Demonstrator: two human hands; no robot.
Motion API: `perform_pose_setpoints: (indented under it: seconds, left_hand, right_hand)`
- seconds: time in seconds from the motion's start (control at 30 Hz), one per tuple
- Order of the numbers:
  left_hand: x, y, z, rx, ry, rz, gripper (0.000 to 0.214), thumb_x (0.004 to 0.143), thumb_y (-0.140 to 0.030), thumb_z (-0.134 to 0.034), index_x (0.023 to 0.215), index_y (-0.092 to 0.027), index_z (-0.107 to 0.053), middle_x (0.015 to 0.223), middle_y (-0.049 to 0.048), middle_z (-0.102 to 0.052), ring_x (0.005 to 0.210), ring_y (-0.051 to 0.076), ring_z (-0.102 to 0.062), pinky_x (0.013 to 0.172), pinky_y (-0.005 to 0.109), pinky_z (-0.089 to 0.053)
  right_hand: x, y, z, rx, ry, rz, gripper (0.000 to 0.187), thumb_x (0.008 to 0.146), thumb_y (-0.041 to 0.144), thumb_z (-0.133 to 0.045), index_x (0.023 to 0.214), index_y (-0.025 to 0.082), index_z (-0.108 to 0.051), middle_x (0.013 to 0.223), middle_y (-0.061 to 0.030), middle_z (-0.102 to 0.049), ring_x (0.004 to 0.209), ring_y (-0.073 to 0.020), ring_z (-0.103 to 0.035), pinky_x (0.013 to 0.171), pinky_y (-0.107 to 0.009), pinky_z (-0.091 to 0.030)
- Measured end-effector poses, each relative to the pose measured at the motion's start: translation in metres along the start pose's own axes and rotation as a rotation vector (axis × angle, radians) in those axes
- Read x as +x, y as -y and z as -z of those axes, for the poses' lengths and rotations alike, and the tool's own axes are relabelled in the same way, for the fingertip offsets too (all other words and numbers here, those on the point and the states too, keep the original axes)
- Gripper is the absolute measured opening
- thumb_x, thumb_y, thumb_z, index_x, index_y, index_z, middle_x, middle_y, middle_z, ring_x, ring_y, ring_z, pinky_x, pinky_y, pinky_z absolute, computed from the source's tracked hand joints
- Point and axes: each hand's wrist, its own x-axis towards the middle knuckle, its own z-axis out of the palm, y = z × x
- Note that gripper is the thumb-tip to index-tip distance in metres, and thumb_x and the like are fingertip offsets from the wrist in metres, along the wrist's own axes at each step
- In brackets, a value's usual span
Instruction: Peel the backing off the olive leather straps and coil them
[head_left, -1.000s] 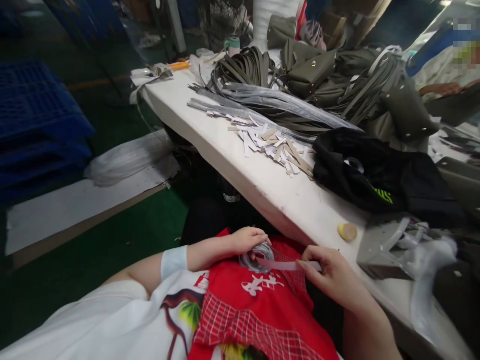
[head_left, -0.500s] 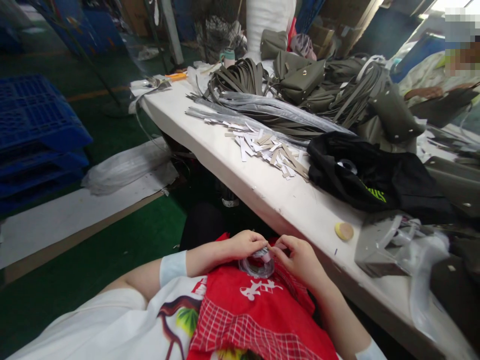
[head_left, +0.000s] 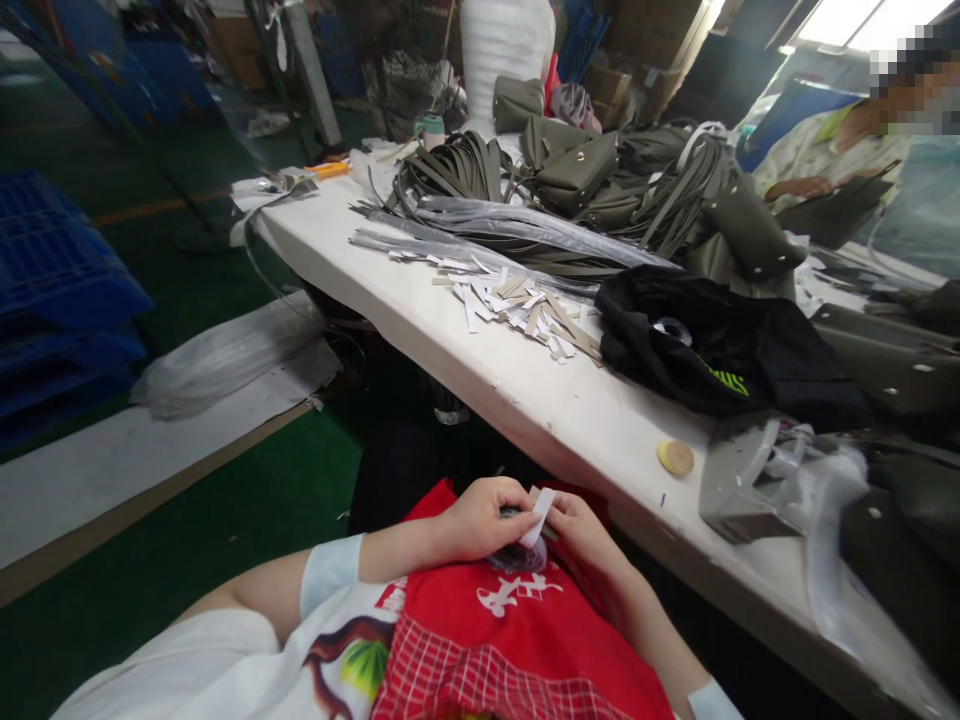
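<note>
Above the red apron (head_left: 540, 610) on my lap, my two hands meet. My left hand (head_left: 480, 522) is closed at a roll of clear tape (head_left: 519, 558), its thumb reaching the edge of a small white strip (head_left: 538, 517). Fingers of my right hand (head_left: 581, 528) pinch that strip from the other side. A bit of beige shows behind the strip near the fingertips. The tape's upper part is partly covered by my left fingers.
On the white table (head_left: 480, 385) lie a pile of white and beige strips (head_left: 517, 305), grey-green straps (head_left: 457, 170), bags (head_left: 574, 165) and a black cloth (head_left: 720, 340). A yellow tape roll (head_left: 675, 458) is beside a tape dispenser (head_left: 750, 490). A co-worker's hand (head_left: 806, 188) is across the table.
A white strip now shows between my hands, where only fingertips over the tape roll showed before. My left hand has shifted slightly down. The camera view has turned a little.
</note>
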Motion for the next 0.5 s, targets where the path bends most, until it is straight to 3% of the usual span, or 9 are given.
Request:
perform_pose_setpoints:
  seconds: [0.1,0.2,0.3,0.4,0.5]
  left_hand:
    - [0.001,0.002,-0.002,0.013,-0.093,0.054,0.026,0.083,-0.038,-0.061,0.076,-0.016,-0.073,0.094,0.007,-0.064,0.085,0.018,-0.06,0.078,0.025,-0.046]
    - [0.004,0.005,-0.004,-0.009,-0.077,0.18,0.028,0.084,-0.038,-0.059,0.077,-0.015,-0.072,0.083,0.0051,-0.065,0.076,0.016,-0.06,0.069,0.025,-0.046]
    - [0.005,0.005,-0.005,0.05,-0.041,0.206,0.027,0.084,-0.037,-0.057,0.078,-0.015,-0.072,0.074,0.0028,-0.067,0.069,0.016,-0.06,0.063,0.024,-0.043]
    - [0.004,-0.001,-0.007,0.159,-0.1,0.142,0.023,0.083,-0.035,-0.058,0.073,-0.016,-0.068,0.075,0.002,-0.067,0.071,0.015,-0.059,0.066,0.024,-0.042]
    - [0.002,-0.008,-0.009,0.204,-0.161,0.092,0.016,0.08,-0.033,-0.061,0.08,-0.018,-0.06,0.078,0.0015,-0.065,0.072,0.015,-0.058,0.066,0.025,-0.042]
  right_hand:
    - [-0.002,0.003,-0.006,-0.091,-0.151,0.121,0.039,0.08,0.053,-0.061,0.069,0.015,-0.065,0.065,-0.0027,-0.062,0.063,-0.016,-0.053,0.059,-0.026,-0.042]
    - [-0.004,0.009,-0.005,-0.269,-0.224,0.209,0.036,0.084,0.045,-0.057,0.066,0.015,-0.065,0.065,-0.0028,-0.061,0.063,-0.0163,-0.052,0.059,-0.026,-0.041]
    - [-0.005,0.013,0.003,-0.248,-0.115,0.191,0.037,0.085,0.044,-0.055,0.067,0.015,-0.067,0.066,-0.0028,-0.062,0.065,-0.0164,-0.053,0.06,-0.026,-0.042]
    - [-0.007,0.018,0.012,-0.178,0.002,0.173,0.038,0.086,0.046,-0.054,0.071,0.014,-0.07,0.068,-0.0036,-0.064,0.069,-0.0183,-0.056,0.063,-0.026,-0.044]
    - [-0.008,0.022,0.016,-0.19,0.013,0.149,0.031,0.082,0.043,-0.061,0.073,0.015,-0.071,0.071,-0.0036,-0.067,0.069,-0.0183,-0.058,0.064,-0.027,-0.044]
